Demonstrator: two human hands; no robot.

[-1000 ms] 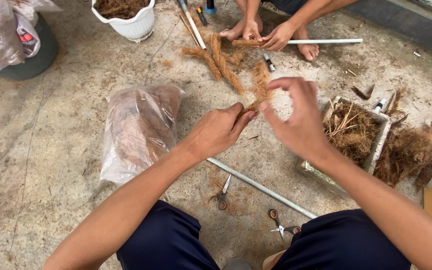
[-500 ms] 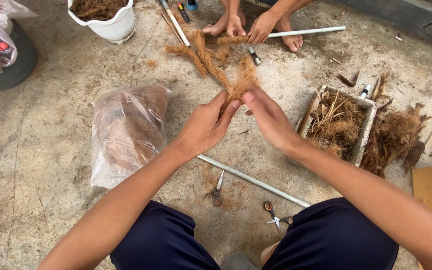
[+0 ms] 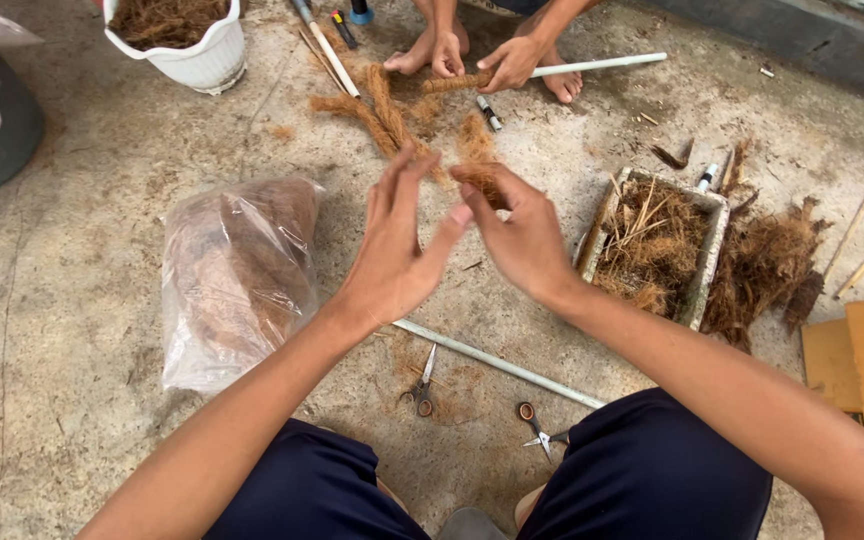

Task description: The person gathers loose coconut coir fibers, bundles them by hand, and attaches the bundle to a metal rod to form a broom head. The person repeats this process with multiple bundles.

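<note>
My right hand (image 3: 520, 232) pinches a small tuft of brown coconut fibre (image 3: 480, 178) between thumb and fingertips. My left hand (image 3: 392, 248) is raised beside it with the fingers spread, its thumb tip touching my right thumb. Both hands hover above the concrete floor, over a thin white pipe (image 3: 497, 362) that lies across in front of my knees. Fibre strands (image 3: 377, 110) lie on the floor beyond my hands.
A clear plastic bag of fibre (image 3: 237, 275) lies at left. A white tray of fibre (image 3: 652, 240) and a loose fibre heap (image 3: 767, 265) sit at right. Two scissors (image 3: 422, 385) (image 3: 537, 425) lie near my knees. Another person's hands (image 3: 497, 62) wrap fibre around a pipe. A white bucket (image 3: 187, 45) stands far left.
My hands have come closer to the camera and moved apart. The left hand has let go of the fibre and spread its fingers, while the right keeps the tuft.
</note>
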